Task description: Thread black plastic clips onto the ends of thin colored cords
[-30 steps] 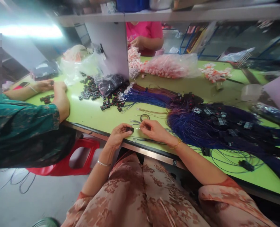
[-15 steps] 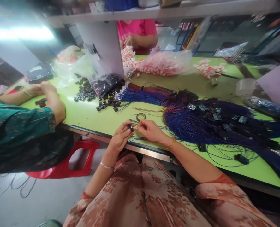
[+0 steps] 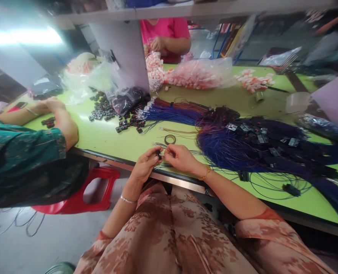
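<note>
Left hand (image 3: pixel 143 167) pinches small black connector (image 3: pixel 158 153) above near edge of desk (image 3: pixel 114 142), apparently steadying it for right hand (image 3: pixel 184 160), fingertips close beside; cannot tell what they grip. Blue wire bundle (image 3: pixel 221 148) lies to right, likely for easy reach.

Black connector (image 3: pixel 158 154) in left hand (image 3: pixel 144 164) turned from lying flat to more upright. Right hand (image 3: pixel 183 158) closer to left, fingertips right beside connector; gap showing pale wire end gone. Beyond right hand, blurred background arm (image 3: pixel 333 23) newly in view.
</note>
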The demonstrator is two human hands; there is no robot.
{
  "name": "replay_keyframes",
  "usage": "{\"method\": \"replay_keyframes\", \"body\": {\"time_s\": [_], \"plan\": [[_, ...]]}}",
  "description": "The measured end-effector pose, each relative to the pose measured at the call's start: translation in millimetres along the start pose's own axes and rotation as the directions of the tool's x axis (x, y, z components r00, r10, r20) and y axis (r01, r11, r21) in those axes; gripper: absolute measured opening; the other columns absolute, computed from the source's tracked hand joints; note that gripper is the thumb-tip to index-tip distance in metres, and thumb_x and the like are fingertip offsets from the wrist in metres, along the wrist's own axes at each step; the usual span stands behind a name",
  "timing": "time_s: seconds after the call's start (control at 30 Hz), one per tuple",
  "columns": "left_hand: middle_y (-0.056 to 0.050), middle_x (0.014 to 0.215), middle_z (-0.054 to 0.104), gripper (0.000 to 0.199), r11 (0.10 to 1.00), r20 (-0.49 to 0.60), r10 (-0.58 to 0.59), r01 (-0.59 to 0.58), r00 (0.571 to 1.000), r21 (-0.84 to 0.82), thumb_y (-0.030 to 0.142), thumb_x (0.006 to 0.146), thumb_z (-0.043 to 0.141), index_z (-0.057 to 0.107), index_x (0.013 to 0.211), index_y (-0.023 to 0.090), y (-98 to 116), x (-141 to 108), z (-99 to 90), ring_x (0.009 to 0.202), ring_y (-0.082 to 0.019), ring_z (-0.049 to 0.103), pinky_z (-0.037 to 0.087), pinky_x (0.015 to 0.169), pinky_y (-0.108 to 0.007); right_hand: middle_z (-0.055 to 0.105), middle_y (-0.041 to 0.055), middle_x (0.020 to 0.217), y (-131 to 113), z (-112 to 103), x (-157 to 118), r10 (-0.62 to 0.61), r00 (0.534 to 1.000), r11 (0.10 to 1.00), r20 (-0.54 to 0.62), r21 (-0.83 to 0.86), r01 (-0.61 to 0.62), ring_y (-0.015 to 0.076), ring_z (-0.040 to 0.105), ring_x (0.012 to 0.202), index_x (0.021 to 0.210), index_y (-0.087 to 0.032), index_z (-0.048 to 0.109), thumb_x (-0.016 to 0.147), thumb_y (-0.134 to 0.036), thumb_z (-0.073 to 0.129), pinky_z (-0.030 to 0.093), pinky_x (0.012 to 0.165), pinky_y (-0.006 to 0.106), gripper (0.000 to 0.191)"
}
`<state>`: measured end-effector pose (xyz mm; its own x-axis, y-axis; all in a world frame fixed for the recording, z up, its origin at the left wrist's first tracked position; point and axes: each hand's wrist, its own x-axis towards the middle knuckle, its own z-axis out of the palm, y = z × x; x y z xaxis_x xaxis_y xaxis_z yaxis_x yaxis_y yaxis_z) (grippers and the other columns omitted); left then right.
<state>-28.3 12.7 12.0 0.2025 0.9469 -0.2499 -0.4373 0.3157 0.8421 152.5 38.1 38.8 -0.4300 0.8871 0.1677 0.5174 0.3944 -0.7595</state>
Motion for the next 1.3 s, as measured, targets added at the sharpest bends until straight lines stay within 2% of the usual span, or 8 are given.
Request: {"method": "replay_keyframes", "body": {"time_s": [0.3,0.5,0.73,0.97,1.07,1.17,1.23,1.3], "plan": [[-0.005,0.105,0.069,0.045,0.998,-0.039,0.031,-0.029,0.999,0.048,0.020,0.064,0.083,0.073,0.108,0.020,-3,-1,-1.5,0.077,-0.010,0.061,0.050,0.074,-0.021,0.057,-0.0006,0.063,-1,1,-1,-0.020,0.999,0.998,0.028,-0.064,0.022,0.0104,0.042,0.056,0.072,-0.017,0.056,0.080,-0.020,0.052,0.025,0.056,0.023,0.010],[-0.004,0.089,0.070,0.046,0.995,-0.071,0.073,-0.068,0.995,0.070,0.022,0.062,0.084,0.073,0.106,0.017,-7,-2,3.2,0.072,-0.011,0.060,0.049,0.068,-0.022,0.057,-0.0001,0.065,2,7,-4,-0.114,0.993,0.989,-0.008,-0.094,0.113,0.0109,0.044,0.058,0.075,-0.017,0.056,0.082,-0.020,0.052,0.028,0.057,0.023,0.009],[-0.003,0.083,0.069,0.046,0.995,-0.168,0.078,-0.067,0.983,0.072,0.024,0.058,0.086,0.074,0.101,0.016,-14,-2,6.6,0.069,-0.010,0.058,0.048,0.064,-0.021,0.060,0.0009,0.068,0,7,-3,-0.089,0.994,0.994,0.061,-0.059,0.093,0.0111,0.045,0.058,0.076,-0.017,0.058,0.086,-0.018,0.050,0.029,0.058,0.024,0.013],[-0.001,0.074,0.067,0.047,0.992,-0.212,0.070,-0.047,0.975,0.113,0.024,0.056,0.085,0.073,0.101,0.015,-16,-7,10.0,0.065,-0.009,0.057,0.047,0.064,-0.022,0.059,0.0012,0.065,4,17,-6,-0.075,0.995,0.987,0.068,-0.138,0.083,0.0120,0.045,0.058,0.075,-0.016,0.059,0.083,-0.016,0.052,0.028,0.058,0.025,0.010],[0.001,0.070,0.064,0.046,0.987,-0.216,0.069,-0.035,0.974,0.159,0.023,0.058,0.084,0.073,0.102,0.015,-16,-10,6.3,0.063,-0.009,0.055,0.046,0.064,-0.023,0.063,0.0026,0.072,7,8,-1,-0.094,0.986,0.985,0.138,-0.130,0.112,0.0126,0.050,0.063,0.080,-0.016,0.063,0.087,-0.019,0.051,0.031,0.061,0.024,0.014],[0.001,0.068,0.062,0.044,0.979,-0.203,0.069,-0.027,0.977,0.203,0.023,0.060,0.083,0.073,0.103,0.015,-16,-12,0.8,0.062,-0.009,0.053,0.045,0.064,-0.024,0.067,0.0064,0.083,15,-11,10,-0.013,0.991,0.964,0.134,-0.262,0.048,0.0156,0.056,0.075,0.085,-0.016,0.066,0.091,-0.022,0.048,0.034,0.065,0.026,0.020],[0.003,0.063,0.058,0.043,0.971,-0.183,0.077,-0.032,0.980,0.236,0.023,0.062,0.081,0.073,0.104,0.015,-16,-13,-1.0,0.061,-0.010,0.053,0.043,0.064,-0.024,0.067,0.0098,0.088,22,-19,16,0.093,0.990,0.901,0.111,-0.432,-0.036,0.0189,0.058,0.079,0.088,-0.016,0.067,0.091,-0.023,0.049,0.033,0.066,0.028,0.020],[0.004,0.059,0.054,0.042,0.965,-0.163,0.080,-0.036,0.983,0.258,0.023,0.064,0.080,0.073,0.104,0.015,-17,-13,-0.4,0.060,-0.010,0.052,0.042,0.063,-0.024,0.066,0.0119,0.094,29,-21,19,0.166,0.978,0.835,0.129,-0.545,-0.070,0.0213,0.059,0.082,0.093,-0.016,0.067,0.091,-0.024,0.049,0.033,0.065,0.029,0.019]]}}
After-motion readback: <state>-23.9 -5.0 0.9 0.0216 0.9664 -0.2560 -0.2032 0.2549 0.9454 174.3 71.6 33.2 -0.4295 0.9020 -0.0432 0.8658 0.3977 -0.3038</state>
